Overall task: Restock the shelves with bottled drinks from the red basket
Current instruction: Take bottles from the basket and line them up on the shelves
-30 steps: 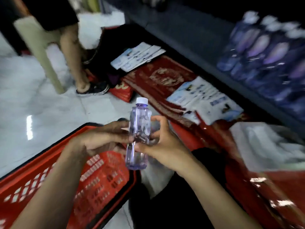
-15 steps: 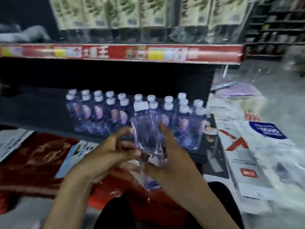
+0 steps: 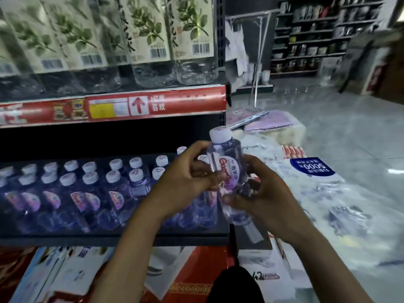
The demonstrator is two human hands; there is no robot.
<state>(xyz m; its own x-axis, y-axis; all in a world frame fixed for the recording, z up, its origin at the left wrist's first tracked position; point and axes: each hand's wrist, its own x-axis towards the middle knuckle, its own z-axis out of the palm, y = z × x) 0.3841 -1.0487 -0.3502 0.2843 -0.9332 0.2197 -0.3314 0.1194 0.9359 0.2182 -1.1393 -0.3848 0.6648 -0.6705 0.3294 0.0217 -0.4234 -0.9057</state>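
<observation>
Bottle (image 3: 228,162) with a white cap and a pink-and-white label is held in both hands in front of the right end of the low shelf (image 3: 109,238). It is almost upright, and its cap leans a little to the left. The left hand (image 3: 185,183) grips its left side with curled fingers. The right hand (image 3: 264,200) is curled round its lower part from the right. Just behind, on the low shelf, stand rows of small bottles (image 3: 91,193) of the same kind, close together and caps up. Above them runs a red price strip (image 3: 185,101) and, over it, tall clear bottles (image 3: 153,40) with leaf labels. To the right, white packs (image 3: 306,178) lie on the grey floor (image 3: 349,127). Dark shelves (image 3: 306,40) stand far behind, blurred.
</observation>
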